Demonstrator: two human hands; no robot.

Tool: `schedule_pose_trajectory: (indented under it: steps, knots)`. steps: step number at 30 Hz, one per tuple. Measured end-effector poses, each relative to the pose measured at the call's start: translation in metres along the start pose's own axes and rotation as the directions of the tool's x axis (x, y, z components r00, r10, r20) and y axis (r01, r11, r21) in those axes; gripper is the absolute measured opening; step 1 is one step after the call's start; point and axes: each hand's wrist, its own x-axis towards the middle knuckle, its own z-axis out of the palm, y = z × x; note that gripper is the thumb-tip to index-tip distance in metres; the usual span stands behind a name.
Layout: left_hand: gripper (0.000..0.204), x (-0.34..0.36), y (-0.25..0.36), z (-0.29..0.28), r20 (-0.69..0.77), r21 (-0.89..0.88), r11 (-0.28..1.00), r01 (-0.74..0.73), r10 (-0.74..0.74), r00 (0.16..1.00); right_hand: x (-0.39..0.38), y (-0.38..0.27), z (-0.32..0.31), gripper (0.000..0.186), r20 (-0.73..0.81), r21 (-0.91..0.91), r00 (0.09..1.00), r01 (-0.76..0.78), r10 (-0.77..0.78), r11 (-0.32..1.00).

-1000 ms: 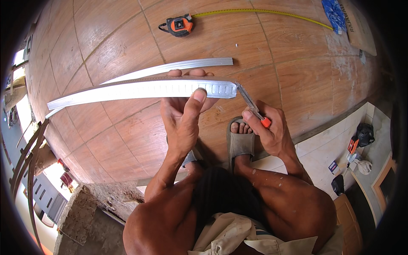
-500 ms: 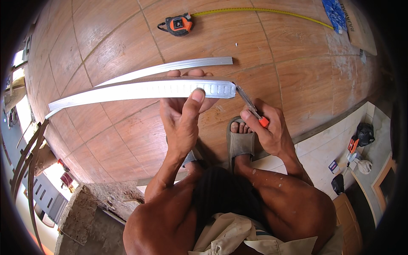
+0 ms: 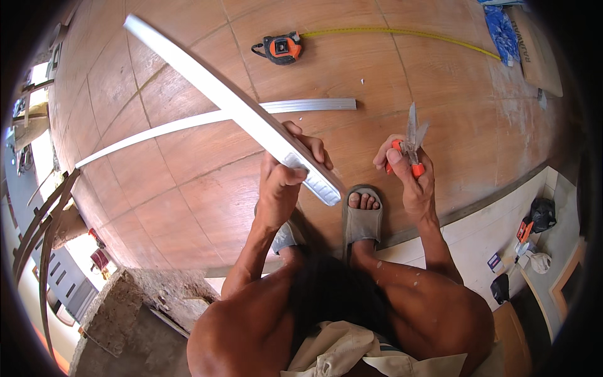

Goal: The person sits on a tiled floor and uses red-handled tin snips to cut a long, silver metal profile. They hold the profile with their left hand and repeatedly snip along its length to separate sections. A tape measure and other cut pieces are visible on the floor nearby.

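My left hand (image 3: 282,176) grips a long silver metal channel (image 3: 220,91) near its close end, thumb on top and fingers around the far side. The channel slants from the upper left down toward my feet, raised above the floor. In my right hand (image 3: 411,176) is a pair of metal snips (image 3: 412,141) with orange-red handles. Their blades are spread apart and point away from me, well clear of the channel. A second metal channel (image 3: 314,105) lies on the tiles, partly covered by the held one.
An orange and black tape measure (image 3: 281,48) lies on the brown tiled floor (image 3: 207,201), its yellow blade (image 3: 402,31) pulled out toward a blue plastic wrapper (image 3: 500,31) and a cardboard piece (image 3: 538,56). Dark curved strips (image 3: 41,232) stand at the left. A black bag (image 3: 543,213) lies lower right.
The held channel has swung from nearly level to a steep slant, its near end dropping toward my feet. The snips have come away from its end and now point upward, blades wider apart.
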Motion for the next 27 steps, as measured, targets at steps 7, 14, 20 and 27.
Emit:
schedule_pose_trajectory:
  steps: [7,14,20,27]
  knots:
    - [0.045,-0.009,-0.001,-0.006,0.013,0.489,0.792,0.365,-0.425,0.905,0.034,0.003,-0.013,0.036,-0.326,0.141,0.935,0.191,-0.137,0.971]
    - [0.045,-0.004,0.019,-0.023,0.005,0.890,0.382,0.250,-0.556,0.831,0.049,-0.004,-0.096,0.052,-0.352,-0.740,0.644,0.253,-0.679,0.623]
    - [0.042,0.003,0.023,-0.071,0.123,0.848,0.432,0.309,-0.726,0.676,0.035,-0.014,-0.101,0.055,0.264,-0.793,0.879,0.432,-0.397,0.430]
    - [0.096,0.021,0.086,-0.064,0.010,0.982,0.153,0.108,-0.620,0.784,0.033,0.025,-0.103,0.043,0.260,-0.789,0.942,0.333,-0.211,0.517]
